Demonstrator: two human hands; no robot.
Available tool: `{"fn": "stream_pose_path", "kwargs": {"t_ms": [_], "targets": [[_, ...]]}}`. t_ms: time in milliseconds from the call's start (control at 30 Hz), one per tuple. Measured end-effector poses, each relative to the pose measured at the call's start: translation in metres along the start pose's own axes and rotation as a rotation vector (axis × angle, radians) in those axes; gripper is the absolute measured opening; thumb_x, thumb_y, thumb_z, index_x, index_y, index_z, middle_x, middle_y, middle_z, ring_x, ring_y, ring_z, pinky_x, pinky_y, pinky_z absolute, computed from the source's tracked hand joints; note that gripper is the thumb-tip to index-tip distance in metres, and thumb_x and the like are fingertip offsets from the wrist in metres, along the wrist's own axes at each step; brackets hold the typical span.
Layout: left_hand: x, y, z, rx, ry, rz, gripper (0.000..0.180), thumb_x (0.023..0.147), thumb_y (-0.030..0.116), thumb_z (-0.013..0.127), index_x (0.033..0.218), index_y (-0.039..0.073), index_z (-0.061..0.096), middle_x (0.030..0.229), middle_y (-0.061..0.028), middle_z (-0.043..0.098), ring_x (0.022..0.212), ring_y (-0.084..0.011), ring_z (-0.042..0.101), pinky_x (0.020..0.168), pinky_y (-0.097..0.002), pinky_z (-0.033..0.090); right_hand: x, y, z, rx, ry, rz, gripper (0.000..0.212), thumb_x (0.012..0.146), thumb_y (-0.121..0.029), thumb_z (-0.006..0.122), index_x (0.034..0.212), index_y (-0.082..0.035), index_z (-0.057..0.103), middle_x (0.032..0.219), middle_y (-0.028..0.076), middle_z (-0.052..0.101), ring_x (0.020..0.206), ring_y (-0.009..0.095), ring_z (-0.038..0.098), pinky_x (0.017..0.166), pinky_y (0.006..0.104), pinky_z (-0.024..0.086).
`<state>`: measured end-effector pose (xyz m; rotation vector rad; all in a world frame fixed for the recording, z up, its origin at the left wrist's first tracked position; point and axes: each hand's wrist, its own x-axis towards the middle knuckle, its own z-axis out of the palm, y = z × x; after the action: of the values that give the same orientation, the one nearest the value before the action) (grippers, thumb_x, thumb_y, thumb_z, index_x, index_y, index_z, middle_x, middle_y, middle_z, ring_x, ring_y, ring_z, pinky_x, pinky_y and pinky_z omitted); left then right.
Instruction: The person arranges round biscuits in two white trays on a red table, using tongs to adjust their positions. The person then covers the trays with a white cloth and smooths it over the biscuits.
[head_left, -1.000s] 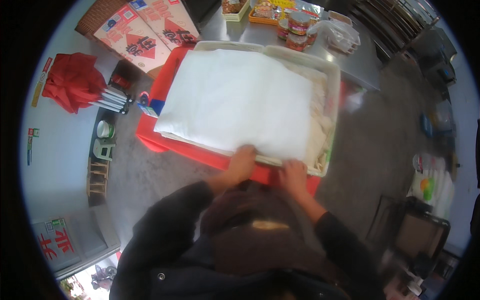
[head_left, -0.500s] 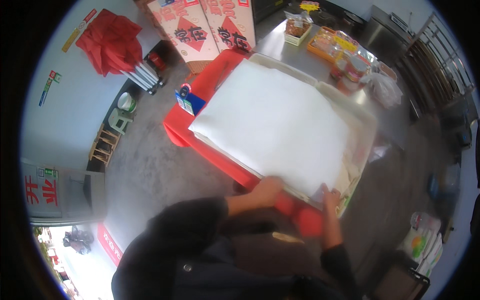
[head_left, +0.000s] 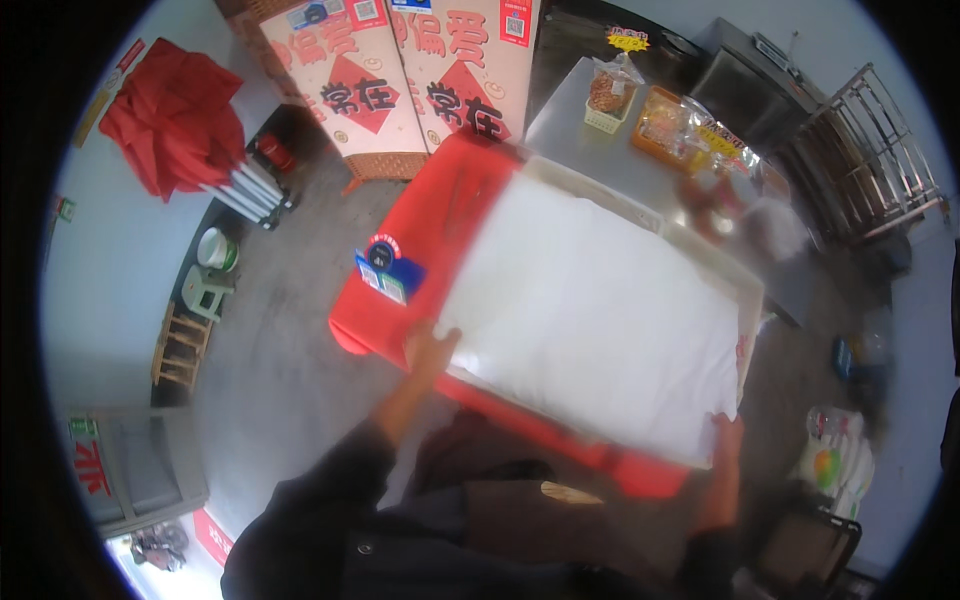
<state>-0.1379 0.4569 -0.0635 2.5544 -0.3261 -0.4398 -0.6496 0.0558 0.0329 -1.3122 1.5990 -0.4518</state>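
Observation:
A white cloth (head_left: 590, 310) lies spread over cream plastic trays (head_left: 748, 300), whose rims show along the far and right sides. My left hand (head_left: 430, 352) is at the cloth's near left corner, fingers closed on its edge. At the near right corner my right hand (head_left: 727, 435) pinches the cloth, its fingertips partly hidden. What lies under the cloth is covered. Red fabric (head_left: 420, 230) drapes the table beneath, showing on the left and along the near edge.
A blue payment stand (head_left: 392, 275) stands on the red fabric left of the trays. Behind is a metal table (head_left: 570, 110) with a small basket of packaged food (head_left: 610, 95) and an orange tray (head_left: 668, 125). Tall printed boards (head_left: 350, 90) and a folded red canopy (head_left: 175, 120) stand far left.
My left hand has moved left along the near edge to the cloth's corner, and my right hand has moved right. The cloth now reaches over the trays' right part and less far left.

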Motion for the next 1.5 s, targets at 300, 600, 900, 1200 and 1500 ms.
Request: {"fn": "stream_pose_path", "kwargs": {"t_ms": [300, 600, 900, 1200, 1500], "targets": [[0.035, 0.0, 0.002, -0.257, 0.037, 0.358, 0.052, 0.094, 0.022, 0.073, 0.137, -0.005, 0.061, 0.132, -0.0272, 0.067, 0.128, -0.0427, 0.062, 0.111, -0.0491, 0.049, -0.018, 0.062, 0.012, -0.207, 0.375, -0.377, 0.055, 0.088, -0.017, 0.071, 0.133, 0.011, 0.059, 0.115, 0.023, 0.073, 0.108, 0.035, 0.07, 0.097, 0.0414, 0.054], [0.036, -0.02, 0.011, -0.175, -0.259, 0.182, 0.072, 0.092, 0.018, 0.076, 0.154, -0.006, 0.046, 0.151, -0.029, 0.056, 0.141, -0.0411, 0.054, 0.121, -0.0474, 0.041, -0.043, 0.08, 0.055, -0.788, 0.63, -0.12, 0.067, 0.094, -0.027, 0.074, 0.152, -0.004, 0.051, 0.141, 0.026, 0.061, 0.129, 0.046, 0.059, 0.111, 0.0533, 0.046], [0.009, 0.066, -0.007, 0.023, -0.081, 0.546, 0.094, 0.085, 0.032, 0.083, 0.163, 0.004, 0.039, 0.169, -0.0262, 0.033, 0.158, -0.0449, 0.026, 0.128, -0.0572, 0.023, 0.002, 0.085, 0.085, -0.824, 0.487, -0.38, 0.065, 0.101, -0.028, 0.066, 0.158, -0.002, 0.048, 0.153, 0.033, 0.047, 0.14, 0.049, 0.044, 0.119, 0.0578, 0.034], [0.027, 0.085, 0.02, 0.228, -0.106, 0.59, 0.096, 0.086, 0.047, 0.081, 0.164, 0.011, 0.039, 0.174, -0.0249, 0.024, 0.161, -0.0431, 0.022, 0.127, -0.0654, 0.018, 0.043, 0.003, 0.136, -0.631, 0.541, -0.644, 0.06, 0.096, -0.019, 0.071, 0.151, 0.0, 0.054, 0.154, 0.031, 0.044, 0.144, 0.048, 0.042, 0.122, 0.0554, 0.033], [0.114, 0.123, 0.027, 0.06, -0.12, 0.465, 0.083, 0.093, 0.044, 0.076, 0.161, 0.01, 0.042, 0.167, -0.0244, 0.037, 0.155, -0.0418, 0.034, 0.124, -0.0539, 0.033, 0.066, -0.19, 0.337, -0.573, 0.107, -1.175, 0.066, 0.097, -0.032, 0.074, 0.156, -0.013, 0.053, 0.156, 0.021, 0.048, 0.148, 0.041, 0.042, 0.126, 0.0581, 0.03]]}}
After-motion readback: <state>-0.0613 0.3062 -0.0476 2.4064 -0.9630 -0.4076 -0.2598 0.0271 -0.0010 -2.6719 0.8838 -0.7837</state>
